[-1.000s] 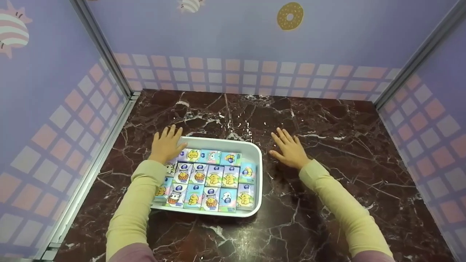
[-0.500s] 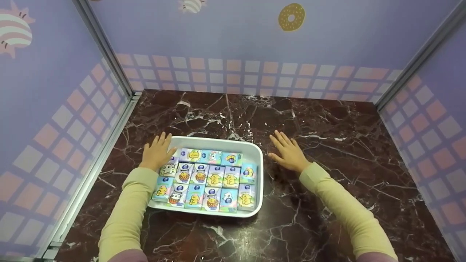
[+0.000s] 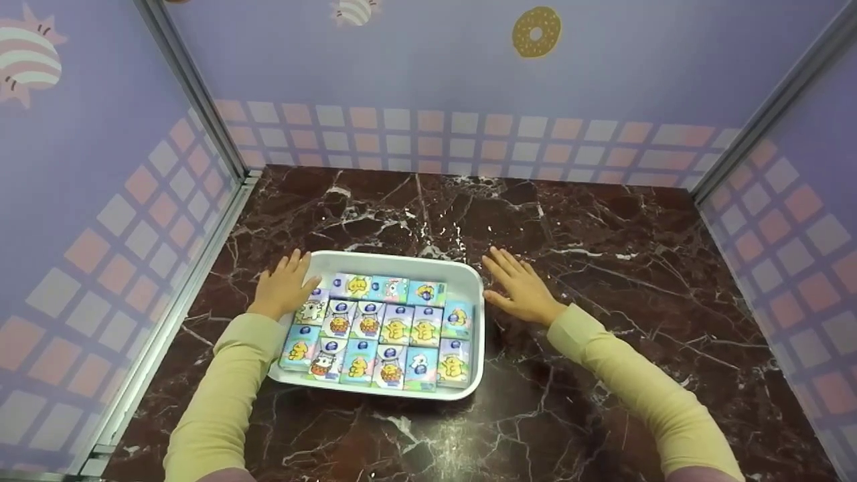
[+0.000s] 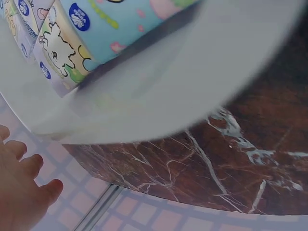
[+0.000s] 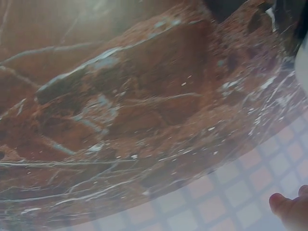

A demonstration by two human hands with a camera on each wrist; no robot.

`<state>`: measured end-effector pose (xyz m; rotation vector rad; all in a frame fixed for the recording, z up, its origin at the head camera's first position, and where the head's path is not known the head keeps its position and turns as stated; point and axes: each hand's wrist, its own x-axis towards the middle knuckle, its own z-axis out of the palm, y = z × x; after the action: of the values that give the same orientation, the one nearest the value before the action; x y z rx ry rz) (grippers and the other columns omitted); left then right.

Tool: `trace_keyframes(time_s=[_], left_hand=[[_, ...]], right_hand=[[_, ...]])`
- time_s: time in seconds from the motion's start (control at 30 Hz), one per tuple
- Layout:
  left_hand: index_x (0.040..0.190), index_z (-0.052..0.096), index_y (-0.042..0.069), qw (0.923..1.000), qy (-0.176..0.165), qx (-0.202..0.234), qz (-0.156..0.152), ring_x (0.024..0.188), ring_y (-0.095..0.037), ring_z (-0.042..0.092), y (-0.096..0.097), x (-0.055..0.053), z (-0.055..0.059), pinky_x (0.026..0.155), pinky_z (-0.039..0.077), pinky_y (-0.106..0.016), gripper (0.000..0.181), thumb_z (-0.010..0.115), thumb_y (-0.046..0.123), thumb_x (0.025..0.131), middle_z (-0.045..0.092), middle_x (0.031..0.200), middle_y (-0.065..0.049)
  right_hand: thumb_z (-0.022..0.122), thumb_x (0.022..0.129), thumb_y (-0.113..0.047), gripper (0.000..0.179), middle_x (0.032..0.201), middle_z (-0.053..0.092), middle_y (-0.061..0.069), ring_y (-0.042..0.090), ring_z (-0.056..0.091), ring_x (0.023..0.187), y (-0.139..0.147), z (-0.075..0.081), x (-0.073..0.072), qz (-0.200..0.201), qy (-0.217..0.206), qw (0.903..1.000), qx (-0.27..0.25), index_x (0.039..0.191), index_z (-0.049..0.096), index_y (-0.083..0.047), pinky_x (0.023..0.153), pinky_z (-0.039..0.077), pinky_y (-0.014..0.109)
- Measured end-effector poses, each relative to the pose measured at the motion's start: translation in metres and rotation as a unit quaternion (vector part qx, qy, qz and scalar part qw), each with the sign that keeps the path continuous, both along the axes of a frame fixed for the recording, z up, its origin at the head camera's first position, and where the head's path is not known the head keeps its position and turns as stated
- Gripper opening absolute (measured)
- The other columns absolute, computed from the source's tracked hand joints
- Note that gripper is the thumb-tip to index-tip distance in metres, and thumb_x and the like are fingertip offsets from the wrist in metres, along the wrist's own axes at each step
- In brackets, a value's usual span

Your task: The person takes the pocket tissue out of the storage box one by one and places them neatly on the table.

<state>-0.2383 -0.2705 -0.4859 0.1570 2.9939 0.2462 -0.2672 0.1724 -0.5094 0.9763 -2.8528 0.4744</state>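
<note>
A white plastic tray [image 3: 477,335] stands on the dark marbled table, filled with rows of small printed tissue packs [image 3: 396,326] showing cartoon animals. At the tray's left edge is my left hand [image 3: 283,288], fingers straight, thumb reaching over the rim; whether it touches the rim I cannot tell. Beside the right rim my right hand [image 3: 521,289] has its fingers extended and its fingertips close to the tray. Neither hand grips anything. In the left wrist view the tray wall [image 4: 159,91] and some tissue packs [image 4: 60,48] show up close, with the left fingers [image 4: 31,166] at the lower left.
The marbled table [image 3: 602,268] stretches behind and to the right of the tray. Purple panels with a checked border [image 3: 428,130] enclose it at the back and both sides. A metal rail [image 3: 167,294] runs along the left edge.
My left hand has shifted left and slightly toward me, off the tray's back-left corner to its left edge. My right hand has lately moved left and nearer the right rim. The tray stays put.
</note>
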Motion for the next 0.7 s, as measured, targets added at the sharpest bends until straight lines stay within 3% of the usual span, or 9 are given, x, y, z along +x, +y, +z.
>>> trace_keyframes(time_s=[0.4, 0.7], left_hand=[[0.14, 0.017, -0.002, 0.9999, -0.011, -0.009, 0.0, 0.13, -0.043, 0.021, -0.01, 0.015, -0.01, 0.098, 0.023, -0.065, 0.062, 0.033, 0.036, 0.093, 0.015, 0.145, -0.023], [0.139, 0.018, -0.004, 0.9998, 0.014, -0.013, -0.01, 0.129, -0.042, 0.023, -0.013, 0.019, -0.016, 0.096, 0.025, -0.064, 0.058, 0.035, 0.028, 0.093, 0.017, 0.144, -0.022]], right_hand=[[0.047, 0.086, -0.046, 0.067, 0.146, 0.023, 0.013, 0.031, 0.021, 0.134, -0.022, 0.003, 0.022, 0.072, 0.021, 0.9971, 0.009, 0.139, 0.028, -0.011, 0.105, 0.021, 0.056], [0.041, 0.084, -0.057, 0.074, 0.146, 0.023, 0.014, 0.028, 0.023, 0.134, -0.037, 0.006, 0.036, 0.129, -0.024, 0.9906, 0.038, 0.141, 0.022, -0.013, 0.106, 0.021, 0.055]])
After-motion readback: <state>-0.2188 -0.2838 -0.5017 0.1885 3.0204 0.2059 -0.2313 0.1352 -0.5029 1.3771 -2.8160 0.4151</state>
